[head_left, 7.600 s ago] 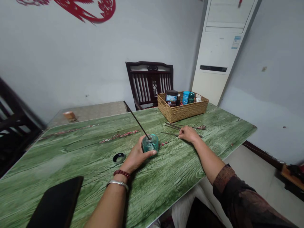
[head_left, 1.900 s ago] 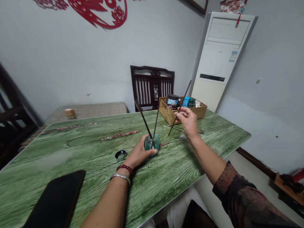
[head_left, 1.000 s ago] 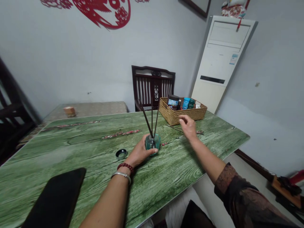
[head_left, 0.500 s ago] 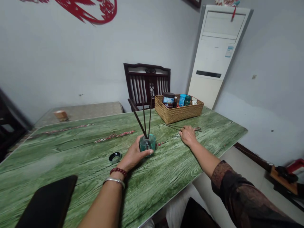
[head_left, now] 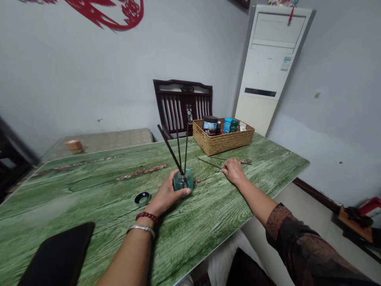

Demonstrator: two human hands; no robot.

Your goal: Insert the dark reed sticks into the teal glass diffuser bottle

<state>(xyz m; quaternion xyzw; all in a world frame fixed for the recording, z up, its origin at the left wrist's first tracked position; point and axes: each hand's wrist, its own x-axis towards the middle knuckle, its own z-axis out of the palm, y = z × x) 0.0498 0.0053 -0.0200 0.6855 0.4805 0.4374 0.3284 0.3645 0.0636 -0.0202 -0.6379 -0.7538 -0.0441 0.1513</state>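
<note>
A reed diffuser bottle (head_left: 182, 182) of clear glass with teal liquid stands on the green table. My left hand (head_left: 169, 192) is closed around it, the thumb along its near side. Several dark reeds (head_left: 177, 153) fan upward from its neck. My right hand (head_left: 233, 171) rests low at the tabletop, its fingers pinched on the end of a thin dark reed stick (head_left: 210, 163) that points left. Another reed stick (head_left: 246, 162) lies behind and partly under that hand. Left of the bottle sits a black ring-shaped cap (head_left: 142, 198).
A woven basket (head_left: 228, 143) with jars and bottles stands behind my right hand. At the near left of the green table (head_left: 119, 230) lies a dark flat object (head_left: 58, 254). A dark wooden chair (head_left: 184, 105) stands beyond the far edge, with an air conditioner (head_left: 264, 75) behind.
My right hand has shifted slightly left and nearer, and one reed stick has swung apart from the other. My left hand still holds the bottle; the view has moved a little.
</note>
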